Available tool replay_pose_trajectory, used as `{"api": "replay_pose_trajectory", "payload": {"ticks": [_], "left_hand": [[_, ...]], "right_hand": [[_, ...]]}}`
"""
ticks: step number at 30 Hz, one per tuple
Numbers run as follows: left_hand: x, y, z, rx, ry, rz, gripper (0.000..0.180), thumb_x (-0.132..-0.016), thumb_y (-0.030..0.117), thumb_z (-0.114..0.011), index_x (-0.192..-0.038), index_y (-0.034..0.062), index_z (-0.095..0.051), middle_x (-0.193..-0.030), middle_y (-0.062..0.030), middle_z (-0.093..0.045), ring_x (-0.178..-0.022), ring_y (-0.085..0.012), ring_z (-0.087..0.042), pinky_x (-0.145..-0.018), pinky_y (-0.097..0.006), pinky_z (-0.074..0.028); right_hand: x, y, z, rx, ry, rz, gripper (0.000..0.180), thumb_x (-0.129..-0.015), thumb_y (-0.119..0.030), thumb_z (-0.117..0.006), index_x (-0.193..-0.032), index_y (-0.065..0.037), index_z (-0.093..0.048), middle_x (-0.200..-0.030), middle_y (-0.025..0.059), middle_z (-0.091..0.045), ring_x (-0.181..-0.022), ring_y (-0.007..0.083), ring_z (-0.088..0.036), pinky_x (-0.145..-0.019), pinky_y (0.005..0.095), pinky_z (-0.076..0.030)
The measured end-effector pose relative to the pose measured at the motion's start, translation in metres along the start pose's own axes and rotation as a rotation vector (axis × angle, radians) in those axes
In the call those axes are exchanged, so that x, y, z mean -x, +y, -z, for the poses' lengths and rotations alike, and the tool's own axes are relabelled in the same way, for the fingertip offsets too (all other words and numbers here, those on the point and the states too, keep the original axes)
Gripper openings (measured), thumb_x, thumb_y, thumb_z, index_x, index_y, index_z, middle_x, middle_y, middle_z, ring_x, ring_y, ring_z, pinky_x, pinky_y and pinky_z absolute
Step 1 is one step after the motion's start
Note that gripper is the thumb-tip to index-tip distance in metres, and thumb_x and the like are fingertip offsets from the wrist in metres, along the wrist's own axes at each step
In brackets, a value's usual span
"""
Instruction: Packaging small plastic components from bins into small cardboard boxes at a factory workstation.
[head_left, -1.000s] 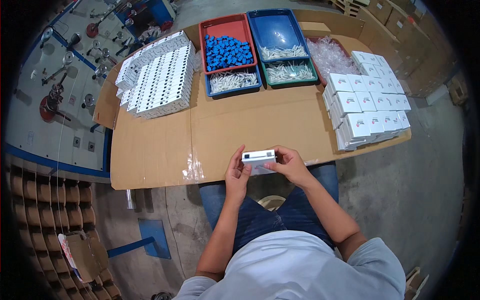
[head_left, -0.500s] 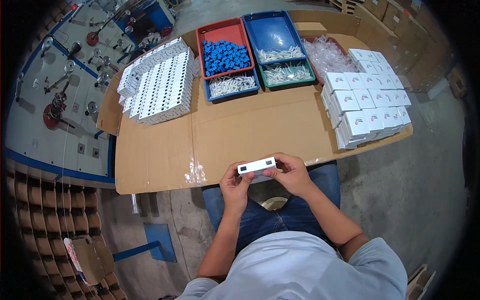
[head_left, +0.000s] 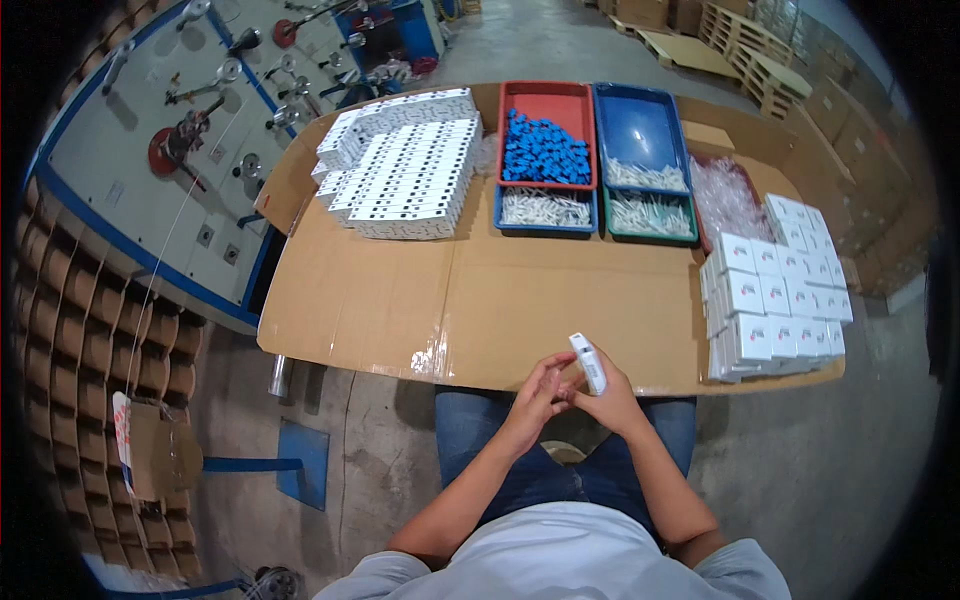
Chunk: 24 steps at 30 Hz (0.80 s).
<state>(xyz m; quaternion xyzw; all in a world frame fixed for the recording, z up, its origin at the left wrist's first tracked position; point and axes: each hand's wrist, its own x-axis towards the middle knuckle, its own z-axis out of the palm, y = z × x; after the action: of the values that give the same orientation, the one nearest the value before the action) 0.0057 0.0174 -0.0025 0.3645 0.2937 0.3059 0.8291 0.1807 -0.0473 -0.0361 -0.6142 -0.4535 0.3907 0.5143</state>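
A slim white box (head_left: 588, 364) with small dark marks stands tilted up in my right hand (head_left: 614, 400), just over the near edge of the cardboard-covered table (head_left: 540, 300). The fingers of that hand are wrapped round it. Close on its left is my left hand (head_left: 540, 392), with loosely curled, parted fingers and nothing seen in them. Its fingertips come near the right hand's fingers; whether they touch, I cannot tell.
Similar white boxes (head_left: 415, 175) lie in rows at the back left. Trays hold blue pieces (head_left: 545, 148) and white sticks (head_left: 545, 207). Clear plastic wrapping (head_left: 730, 200) fills a red tray. More white boxes (head_left: 775, 300) are stacked at the right.
Both hands held the box level between them; now it is turned upright in the right hand and the left has let go. The view has shifted, so the table appears lower.
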Motion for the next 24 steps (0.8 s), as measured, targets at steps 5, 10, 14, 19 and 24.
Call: {"api": "replay_pose_trajectory", "payload": {"ticks": [5,10,14,19,24], "left_hand": [[-0.024,0.03,0.055,-0.306,-0.115,-0.13,0.046,-0.11,0.031,-0.056,-0.147,0.0051,-0.048,-0.139,-0.011,-0.064,-0.123,-0.0221,-0.064,-0.106,-0.036,-0.049],[-0.066,0.079,0.165,-1.153,0.428,-0.368,0.035,-0.096,0.024,-0.07,-0.126,0.007,-0.067,-0.121,-0.0129,-0.07,-0.113,-0.0331,-0.065,-0.103,-0.043,-0.048],[-0.079,0.102,0.243,-1.51,0.691,-0.635,0.036,-0.092,0.024,-0.071,-0.124,0.0078,-0.067,-0.126,-0.0121,-0.065,-0.121,-0.0342,-0.057,-0.108,-0.048,-0.04],[-0.08,0.115,0.245,-1.6,0.706,-0.528,0.038,-0.092,0.028,-0.069,-0.124,0.0087,-0.062,-0.131,-0.0106,-0.06,-0.13,-0.0306,-0.05,-0.112,-0.05,-0.034],[-0.081,0.125,0.243,-1.607,0.723,-0.476,0.047,-0.092,0.036,-0.068,-0.126,0.0051,-0.06,-0.136,-0.0132,-0.056,-0.132,-0.0304,-0.049,-0.11,-0.049,-0.035]], "right_hand": [[-0.037,-0.011,0.003,0.016,-0.083,-0.217,0.044,-0.09,-0.007,-0.07,-0.132,0.0,-0.06,-0.102,0.0088,-0.069,-0.098,0.0181,-0.068,-0.086,0.0331,-0.055],[-0.117,-0.036,-0.006,0.14,-0.054,-0.017,0.044,-0.091,-0.009,-0.074,-0.131,0.001,-0.06,-0.102,0.0099,-0.072,-0.091,0.0162,-0.069,-0.081,0.031,-0.055],[-0.227,-0.064,-0.039,0.197,-0.116,0.129,0.044,-0.092,-0.013,-0.079,-0.13,0.002,-0.06,-0.098,0.0086,-0.073,-0.09,0.0126,-0.069,-0.078,0.0294,-0.055],[-0.398,-0.078,-0.093,0.109,-0.13,0.376,0.025,-0.093,-0.016,-0.074,-0.111,0.001,-0.069,-0.091,0.0061,-0.072,-0.078,0.0114,-0.064,-0.069,0.0295,-0.052],[-0.549,-0.11,-0.153,0.434,-0.037,0.369,0.034,-0.086,-0.034,-0.077,-0.094,-0.001,-0.074,-0.077,0.0088,-0.072,-0.071,0.0179,-0.066,-0.067,0.0354,-0.052]]}}
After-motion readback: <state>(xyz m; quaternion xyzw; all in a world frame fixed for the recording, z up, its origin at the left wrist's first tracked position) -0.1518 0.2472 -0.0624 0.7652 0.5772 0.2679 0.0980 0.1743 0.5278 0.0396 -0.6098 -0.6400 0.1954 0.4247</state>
